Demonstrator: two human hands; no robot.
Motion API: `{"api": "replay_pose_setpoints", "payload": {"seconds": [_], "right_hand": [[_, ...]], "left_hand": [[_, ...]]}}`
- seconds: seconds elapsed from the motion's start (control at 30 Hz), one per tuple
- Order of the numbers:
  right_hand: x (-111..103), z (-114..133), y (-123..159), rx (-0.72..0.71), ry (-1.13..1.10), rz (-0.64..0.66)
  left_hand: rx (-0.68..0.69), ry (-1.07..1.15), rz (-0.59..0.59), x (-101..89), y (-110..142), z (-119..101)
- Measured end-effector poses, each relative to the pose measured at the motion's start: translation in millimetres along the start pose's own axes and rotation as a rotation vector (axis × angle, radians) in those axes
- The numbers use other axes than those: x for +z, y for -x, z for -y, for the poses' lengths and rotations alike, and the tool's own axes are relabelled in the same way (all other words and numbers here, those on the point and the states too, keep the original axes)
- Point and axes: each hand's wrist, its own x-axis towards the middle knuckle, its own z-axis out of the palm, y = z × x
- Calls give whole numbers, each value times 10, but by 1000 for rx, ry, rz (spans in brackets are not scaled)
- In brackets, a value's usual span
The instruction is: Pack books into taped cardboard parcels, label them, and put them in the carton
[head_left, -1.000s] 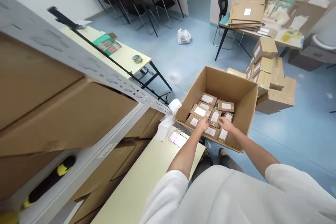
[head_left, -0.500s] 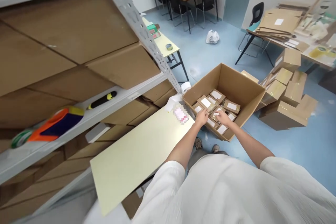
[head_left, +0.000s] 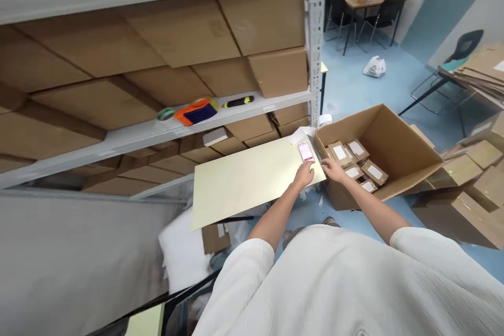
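My left hand (head_left: 305,174) rests on the near right corner of a pale yellow table (head_left: 244,178), fingers curled; what they hold, if anything, is hidden. A pink-and-white flat item (head_left: 306,152) lies just beyond it. My right hand (head_left: 333,169) is a hand's width to the right, at the near left corner of an open cardboard carton (head_left: 409,136), with its fingers stretched out and nothing visible in them. Several small brown labelled packages (head_left: 374,172) lie inside the carton.
A grey metal shelf rack (head_left: 157,131) full of big cartons fills the left, with an orange-blue tape dispenser (head_left: 195,111) and a yellow-black cutter (head_left: 238,101) on it. Sealed cartons (head_left: 464,205) are piled at right. A white bag (head_left: 374,66) lies on the blue floor.
The view has swung left toward the shelf rack. Both hands have drawn back from the packages inside the carton to its near corner and the table's corner.
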Motion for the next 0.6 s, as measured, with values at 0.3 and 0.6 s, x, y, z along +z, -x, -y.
{"api": "replay_pose_setpoints", "payload": {"seconds": [0.3, 0.6], "right_hand": [[1152, 1121, -242, -120, -2, 153], [2392, 2166, -364, -293, 45, 408]], "left_hand": [[-124, 53, -136, -750, 1051, 1134], [-328, 105, -346, -1305, 2190, 2112]]}}
